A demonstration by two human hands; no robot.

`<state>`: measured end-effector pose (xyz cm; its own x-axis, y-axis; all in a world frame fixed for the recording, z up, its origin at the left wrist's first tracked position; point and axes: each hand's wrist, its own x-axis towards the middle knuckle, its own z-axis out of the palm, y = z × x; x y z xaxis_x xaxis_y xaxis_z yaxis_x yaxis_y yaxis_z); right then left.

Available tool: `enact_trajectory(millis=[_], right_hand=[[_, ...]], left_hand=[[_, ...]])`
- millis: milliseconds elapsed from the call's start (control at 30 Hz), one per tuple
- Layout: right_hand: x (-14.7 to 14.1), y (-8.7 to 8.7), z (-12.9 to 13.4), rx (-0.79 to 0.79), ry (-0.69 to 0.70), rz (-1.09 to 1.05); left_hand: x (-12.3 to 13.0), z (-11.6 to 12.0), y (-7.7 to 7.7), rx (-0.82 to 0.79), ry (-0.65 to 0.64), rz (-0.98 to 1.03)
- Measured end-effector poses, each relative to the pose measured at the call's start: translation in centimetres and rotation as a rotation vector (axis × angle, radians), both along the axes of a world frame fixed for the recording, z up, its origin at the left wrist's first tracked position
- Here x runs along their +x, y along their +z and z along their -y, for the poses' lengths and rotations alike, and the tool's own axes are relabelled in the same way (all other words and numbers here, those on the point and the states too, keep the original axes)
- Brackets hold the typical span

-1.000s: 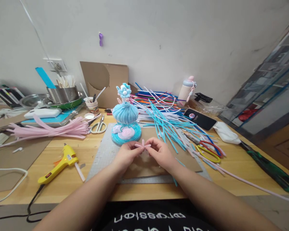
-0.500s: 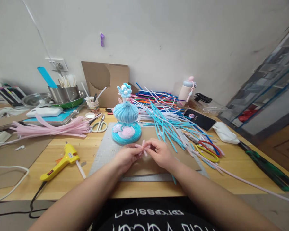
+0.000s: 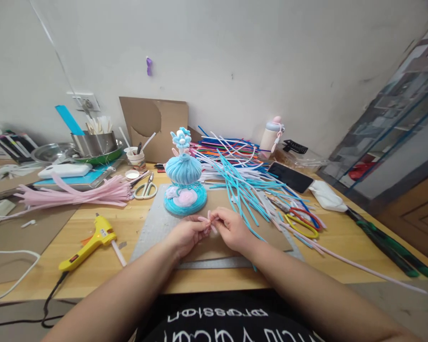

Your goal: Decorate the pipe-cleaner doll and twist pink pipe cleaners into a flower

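Note:
Between my hands is a small piece of pale pink pipe cleaner [image 3: 209,219], its short fuzzy ends sticking out past the fingertips. My left hand [image 3: 189,233] pinches it from the left, thumb and fingers closed. From the right, my right hand [image 3: 231,229] grips it too, with curled fingers hiding part of it. Just beyond the hands stands a figure of blue pipe cleaners [image 3: 183,171] with a pleated dome, a flower on top and a round blue base with a pink patch. Below my hands lie a cardboard sheet [image 3: 267,242] and a grey cutting mat [image 3: 148,237].
A yellow glue gun [image 3: 92,242] and a bundle of pink pipe cleaners [image 3: 82,192] lie to the left, near scissors [image 3: 146,187]. Loose blue and white pipe cleaners [image 3: 240,185] spread to the right, beside red-and-yellow-handled pliers [image 3: 301,224], a phone [image 3: 290,177] and green-handled cutters [image 3: 388,247].
My right hand's fingers have curled in more closely over the pink pipe cleaner. The phone's screen has gone dark. The view has tilted slightly up and right.

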<state>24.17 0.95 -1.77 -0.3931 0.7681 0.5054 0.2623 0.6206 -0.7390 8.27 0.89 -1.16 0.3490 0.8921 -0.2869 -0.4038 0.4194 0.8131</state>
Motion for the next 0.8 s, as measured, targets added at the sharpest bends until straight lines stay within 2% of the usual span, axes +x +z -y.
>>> enact_trajectory(millis=[100,167,267,367,467,567,700,800], right_hand=[[-0.2,-0.1,-0.4,-0.037,-0.033,-0.048],[-0.1,-0.1,-0.8,-0.114,-0.001,-0.086],[0.3,0.2,-1.5,-0.282,0.071,-0.223],[0.6,0.5,-2.0,-0.4,0.077,-0.352],[0.5,0.5,-2.1,-0.449,0.17,-0.304],[0.3,0.4,-1.7,-0.421,0.149,-0.276],[0.3,0.7,-1.2,-0.246,-0.002,-0.195],[0.5,1.0,-1.0,-0.119,-0.031,-0.076]], left_hand=[[-0.1,-0.3,0.0,0.01,0.033,0.004],[-0.3,-0.5,0.1,0.005,0.026,0.031],[-0.7,-0.8,0.5,-0.057,-0.026,0.056],[-1.0,-0.9,0.8,-0.089,-0.084,0.015],[-1.1,-0.7,0.8,-0.025,-0.15,0.004],[-1.0,-0.6,0.8,-0.003,-0.153,0.03],[-1.0,-0.8,0.8,-0.007,-0.108,0.003],[-1.0,-0.9,0.7,0.011,-0.089,-0.024]])
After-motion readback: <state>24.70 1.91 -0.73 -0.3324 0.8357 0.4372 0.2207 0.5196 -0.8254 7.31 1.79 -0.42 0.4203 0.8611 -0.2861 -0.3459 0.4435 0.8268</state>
